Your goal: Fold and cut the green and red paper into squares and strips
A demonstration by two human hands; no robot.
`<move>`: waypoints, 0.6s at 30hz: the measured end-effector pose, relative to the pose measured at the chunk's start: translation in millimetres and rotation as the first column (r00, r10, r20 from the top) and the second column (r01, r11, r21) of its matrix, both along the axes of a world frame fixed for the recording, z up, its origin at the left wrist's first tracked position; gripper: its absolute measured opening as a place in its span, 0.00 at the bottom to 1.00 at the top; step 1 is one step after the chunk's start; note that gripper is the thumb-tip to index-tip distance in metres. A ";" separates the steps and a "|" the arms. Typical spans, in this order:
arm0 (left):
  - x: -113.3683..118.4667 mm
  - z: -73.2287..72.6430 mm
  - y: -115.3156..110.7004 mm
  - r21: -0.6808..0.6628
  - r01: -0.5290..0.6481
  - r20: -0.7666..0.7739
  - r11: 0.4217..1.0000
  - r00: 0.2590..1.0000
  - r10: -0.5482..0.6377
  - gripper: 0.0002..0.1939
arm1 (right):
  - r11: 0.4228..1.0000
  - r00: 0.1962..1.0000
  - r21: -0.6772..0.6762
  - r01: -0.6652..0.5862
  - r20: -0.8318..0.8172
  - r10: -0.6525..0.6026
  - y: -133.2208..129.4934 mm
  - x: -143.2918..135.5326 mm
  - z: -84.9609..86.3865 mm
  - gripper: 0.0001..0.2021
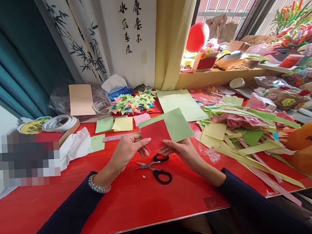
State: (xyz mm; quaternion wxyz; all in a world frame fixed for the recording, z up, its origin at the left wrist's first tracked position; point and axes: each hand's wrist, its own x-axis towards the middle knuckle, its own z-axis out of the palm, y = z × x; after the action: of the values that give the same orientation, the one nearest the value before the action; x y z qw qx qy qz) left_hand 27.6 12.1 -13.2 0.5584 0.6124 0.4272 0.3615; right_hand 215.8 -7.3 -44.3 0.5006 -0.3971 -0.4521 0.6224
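Both my hands hold a red paper square laid over a larger green sheet of paper, raised above the red table. My left hand pinches the left side of the red square, its thumb on top. Pinching the lower right corner is my right hand, thumb in front and fingers behind the papers. The green sheet sticks out above and to the right of the red square. Just below the hands, a pair of scissors with black handles lies on the table, blades pointing left.
Colourful folded paper pieces are heaped at the back. Green, yellow and pink paper strips spread across the right side. A pale green sheet, yellow squares, a ruler and tape rolls lie on the red table.
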 end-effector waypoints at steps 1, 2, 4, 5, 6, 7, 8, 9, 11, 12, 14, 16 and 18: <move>-0.1 -0.1 0.0 -0.001 0.002 0.002 1.000 1.000 -0.002 0.13 | 1.000 1.000 0.004 -0.002 -0.001 0.002 -0.2 0.3 -0.1 0.11; -0.2 -0.2 0.0 -0.002 0.002 0.003 1.000 1.000 -0.002 0.13 | 1.000 1.000 0.005 -0.005 -0.001 0.005 -0.4 0.5 -0.3 0.11; -0.2 -0.2 -0.1 -0.002 0.002 0.003 1.000 1.000 -0.002 0.13 | 1.000 1.000 0.004 -0.006 0.001 0.006 -0.6 0.4 -0.7 0.10; -0.1 -0.2 0.0 0.000 0.002 0.002 1.000 1.000 -0.002 0.13 | 1.000 1.000 0.002 -0.006 0.004 0.006 -0.6 0.3 -0.9 0.11; 0.0 -0.2 0.0 0.003 0.002 0.001 1.000 1.000 -0.002 0.13 | 1.000 1.000 0.003 -0.005 0.006 0.005 -0.5 0.0 -1.1 0.11; 0.2 -0.2 0.0 0.006 0.002 0.000 1.000 1.000 -0.002 0.13 | 1.000 1.000 0.004 -0.002 0.010 0.002 -0.3 -0.2 -1.2 0.11; 0.4 -0.2 0.1 0.007 0.003 -0.002 1.000 1.000 -0.003 0.13 | 1.000 1.000 0.006 -0.001 0.013 0.001 -0.1 -0.4 -1.3 0.11; 0.5 -0.2 0.2 0.007 0.004 -0.004 1.000 1.000 -0.004 0.13 | 1.000 1.000 0.010 0.002 0.017 -0.002 0.1 -0.5 -1.4 0.11; 0.6 -0.2 0.3 0.006 0.006 -0.004 1.000 1.000 -0.006 0.13 | 1.000 1.000 0.015 0.002 0.021 -0.002 0.2 -0.3 -1.4 0.11; 0.5 -0.3 0.3 0.007 0.006 -0.002 1.000 1.000 -0.006 0.13 | 1.000 1.000 0.015 0.001 0.023 -0.001 0.1 -0.1 -1.5 0.11; 0.2 -0.4 0.4 0.009 0.007 0.004 1.000 1.000 -0.007 0.13 | 1.000 1.000 0.017 -0.002 0.023 0.002 -0.2 0.4 -1.6 0.11; 0.0 -0.5 0.3 0.007 0.005 0.013 1.000 1.000 -0.005 0.13 | 1.000 1.000 0.017 -0.003 0.023 0.002 -0.4 0.6 -1.8 0.11; 0.6 -0.9 -0.2 -0.014 -0.002 0.029 1.000 1.000 0.002 0.12 | 1.000 1.000 0.012 0.003 0.021 -0.004 -0.1 0.4 -2.0 0.11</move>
State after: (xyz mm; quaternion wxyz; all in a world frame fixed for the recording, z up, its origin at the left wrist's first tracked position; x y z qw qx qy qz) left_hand 28.2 11.9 -14.2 0.5683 0.6029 0.4221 0.3679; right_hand 216.1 -7.4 -46.2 0.4995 -0.4012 -0.4604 0.6145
